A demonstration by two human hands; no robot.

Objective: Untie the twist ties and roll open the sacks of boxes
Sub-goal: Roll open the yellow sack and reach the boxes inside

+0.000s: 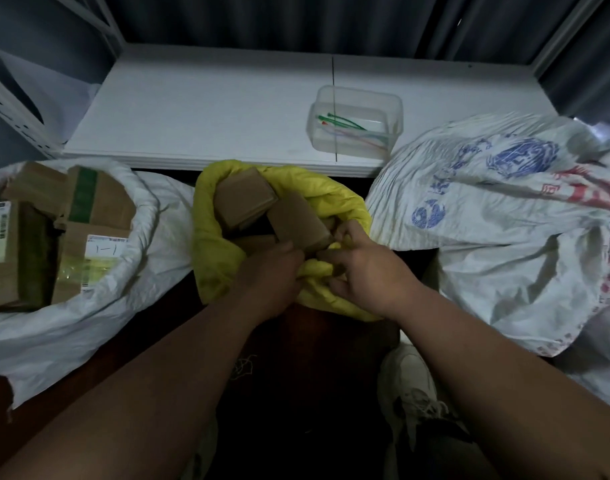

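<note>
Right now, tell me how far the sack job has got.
Done: the white woven sack on the left sits with its rim rolled down and cardboard boxes showing. In hand: the left hand and right hand both grip the near rim of the yellow plastic sack, already open with brown boxes showing. Left: the printed white sack on the right looks closed.

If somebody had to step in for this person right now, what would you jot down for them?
Left hand and right hand: both grip the near rim of the yellow sack, rolling it down.
Yellow sack: open, brown boxes showing.
White sack on the left: open, rim rolled, boxes visible.
Printed white sack on the right: looks closed; its tie is not visible.
Clear tub on the white shelf holds coloured ties.
Left: finish the yellow rim, then open the printed sack.
</note>
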